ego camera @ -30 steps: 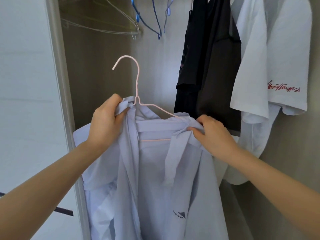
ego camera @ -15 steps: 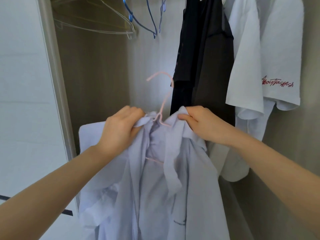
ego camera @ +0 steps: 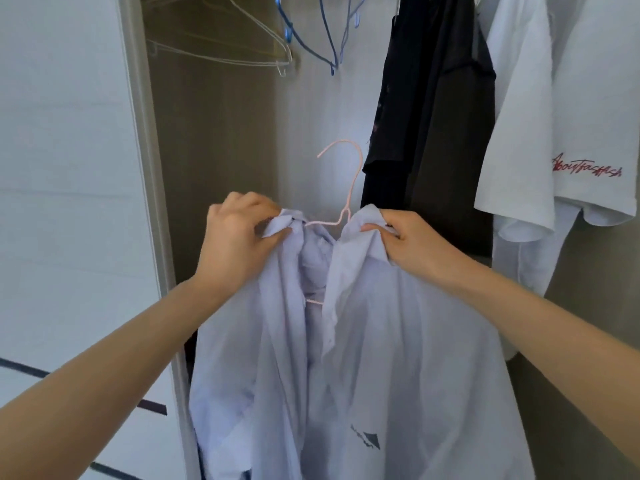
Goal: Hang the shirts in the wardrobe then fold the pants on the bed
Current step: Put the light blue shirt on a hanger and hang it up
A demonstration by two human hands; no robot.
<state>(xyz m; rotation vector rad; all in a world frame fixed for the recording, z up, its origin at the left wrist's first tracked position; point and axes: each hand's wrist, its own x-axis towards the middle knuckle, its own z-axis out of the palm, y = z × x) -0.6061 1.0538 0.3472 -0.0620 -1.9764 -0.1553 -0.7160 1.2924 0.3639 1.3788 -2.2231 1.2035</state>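
Observation:
A pale lavender shirt (ego camera: 374, 358) with a small dark logo hangs on a thin pink wire hanger (ego camera: 346, 188) held up in front of the open wardrobe. My left hand (ego camera: 239, 244) grips the left side of the collar. On the right side, my right hand (ego camera: 412, 240) pinches the collar just beside the hanger's neck. The hanger's hook points up and left, free of the rail. Most of the hanger's shoulders are hidden under the fabric.
Inside the wardrobe hang dark garments (ego camera: 433, 116) and a white T-shirt with red lettering (ego camera: 561, 133) at right. Empty wire hangers (ego camera: 221, 53) and blue hangers (ego camera: 322, 43) hang at top left. A white door panel (ego camera: 69, 202) bounds the left side.
The shirt has been drawn together on the hanger. My hands moved inward toward the hanger's neck, and the hook swung from the left to the middle.

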